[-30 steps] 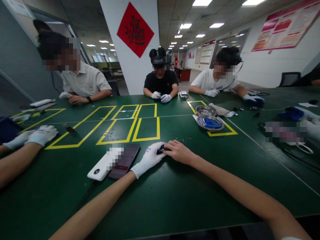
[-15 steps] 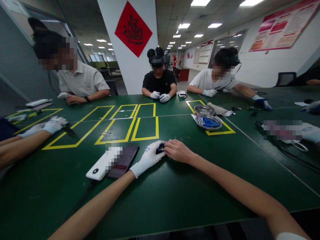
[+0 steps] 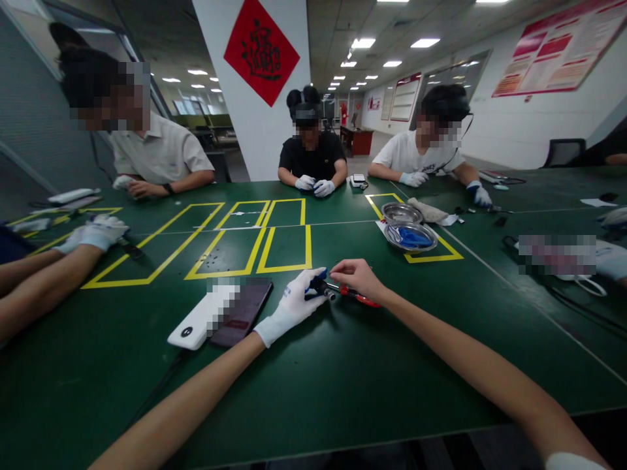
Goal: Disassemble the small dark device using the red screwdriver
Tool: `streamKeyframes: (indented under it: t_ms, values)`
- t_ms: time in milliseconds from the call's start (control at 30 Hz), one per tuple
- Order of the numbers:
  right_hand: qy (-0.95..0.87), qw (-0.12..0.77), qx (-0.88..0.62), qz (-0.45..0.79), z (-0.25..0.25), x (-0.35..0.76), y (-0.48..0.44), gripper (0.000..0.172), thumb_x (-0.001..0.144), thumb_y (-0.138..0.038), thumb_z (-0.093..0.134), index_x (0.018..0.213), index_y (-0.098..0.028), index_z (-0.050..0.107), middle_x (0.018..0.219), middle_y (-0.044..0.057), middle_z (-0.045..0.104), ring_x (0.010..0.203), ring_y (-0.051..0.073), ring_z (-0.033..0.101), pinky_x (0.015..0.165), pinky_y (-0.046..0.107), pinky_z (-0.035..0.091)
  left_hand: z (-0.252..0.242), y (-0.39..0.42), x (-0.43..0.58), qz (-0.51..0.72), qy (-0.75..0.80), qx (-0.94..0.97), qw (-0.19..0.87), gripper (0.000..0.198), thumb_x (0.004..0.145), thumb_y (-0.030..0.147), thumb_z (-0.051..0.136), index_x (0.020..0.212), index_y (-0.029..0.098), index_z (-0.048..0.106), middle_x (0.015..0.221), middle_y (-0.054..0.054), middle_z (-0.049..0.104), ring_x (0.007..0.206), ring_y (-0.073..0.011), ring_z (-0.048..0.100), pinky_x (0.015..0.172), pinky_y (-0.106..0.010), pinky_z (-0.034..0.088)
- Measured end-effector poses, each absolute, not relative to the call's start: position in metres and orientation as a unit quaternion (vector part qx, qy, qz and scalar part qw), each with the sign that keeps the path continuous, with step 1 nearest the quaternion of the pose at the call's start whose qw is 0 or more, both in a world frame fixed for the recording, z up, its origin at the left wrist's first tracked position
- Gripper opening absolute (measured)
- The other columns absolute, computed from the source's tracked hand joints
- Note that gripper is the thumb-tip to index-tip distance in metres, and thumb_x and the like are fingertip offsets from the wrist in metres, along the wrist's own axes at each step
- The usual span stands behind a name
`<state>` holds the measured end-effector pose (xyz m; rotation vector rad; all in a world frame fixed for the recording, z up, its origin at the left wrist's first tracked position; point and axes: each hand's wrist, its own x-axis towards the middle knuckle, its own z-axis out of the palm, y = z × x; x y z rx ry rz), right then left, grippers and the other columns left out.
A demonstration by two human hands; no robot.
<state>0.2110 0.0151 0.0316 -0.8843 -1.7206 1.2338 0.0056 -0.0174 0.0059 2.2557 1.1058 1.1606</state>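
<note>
My left hand [image 3: 296,303], in a white glove with blue fingertips, is closed around a small black part [image 3: 321,287] with a rounded metallic end; its exact kind is unclear. Close by on the right is my bare right hand [image 3: 360,277], thumb and index finger brought together near the part. Beneath its palm runs a red-handled screwdriver [image 3: 365,299], its metal shaft pointing at the black part. The curled lower fingers seem to hold the handle. Whether the fingertips pinch something tiny cannot be made out.
Left of my hands lie a white power bank [image 3: 200,320] with a cable and a dark phone-like slab [image 3: 242,313]. Metal bowls [image 3: 428,247], one holding blue cloth, stand ahead right. Yellow tape [image 3: 284,268] marks the green table [image 3: 313,391]. Co-workers [image 3: 313,153] sit around.
My right hand has drawn back slightly from the black part, and the screwdriver now shows beneath it. The part has tilted in my left hand. The co-worker at right has pulled an arm in.
</note>
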Motion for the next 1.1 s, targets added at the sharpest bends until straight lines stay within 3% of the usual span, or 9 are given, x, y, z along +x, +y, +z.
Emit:
streamKeyframes:
  t_ms: [100,300,767,1100]
  values:
    - [-0.688,0.401,-0.342,0.499,0.0328,0.2069,0.009,0.026,0.074,-0.034,0.07,0.088,-0.012,0.069,0.086,0.007,0.069,0.076,0.015,0.064,0.066,0.028,0.054,0.0043,-0.0177,0.0063,0.42,0.389,0.8,0.179,0.054,0.077,0.024,0.065,0.128,0.021,0.045,0.12,-0.008,0.057,0.111,-0.0196,0.056,0.098,-0.038,0.046]
    - [-0.697,0.378,-0.337,0.507,0.038,0.2027,0.0043,0.026,0.074,-0.034,0.069,0.085,-0.011,0.068,0.083,0.006,0.067,0.067,0.014,0.063,0.056,0.027,0.055,0.0033,-0.0177,0.0068,0.43,0.39,0.796,0.169,0.052,0.077,0.026,0.066,0.125,0.019,0.047,0.118,-0.009,0.058,0.109,-0.0206,0.057,0.097,-0.039,0.047]
    - [-0.775,0.366,-0.28,0.432,0.0385,0.2082,0.0041,0.022,0.081,-0.033,0.062,0.091,-0.015,0.07,0.098,0.008,0.063,0.078,0.015,0.063,0.065,0.029,0.058,0.0026,-0.0187,0.0056,0.429,0.388,0.793,0.191,0.049,0.075,0.026,0.067,0.12,0.019,0.049,0.113,-0.008,0.06,0.104,-0.0189,0.059,0.093,-0.037,0.049]
    - [-0.856,0.317,-0.311,0.264,0.0403,0.2101,0.0062,0.009,0.083,-0.02,0.06,0.087,-0.014,0.066,0.089,0.006,0.063,0.075,0.014,0.059,0.069,0.028,0.051,0.0042,-0.0199,0.0054,0.412,0.392,0.801,0.186,0.044,0.075,0.028,0.068,0.115,0.019,0.053,0.11,-0.007,0.063,0.102,-0.0194,0.061,0.092,-0.038,0.049]
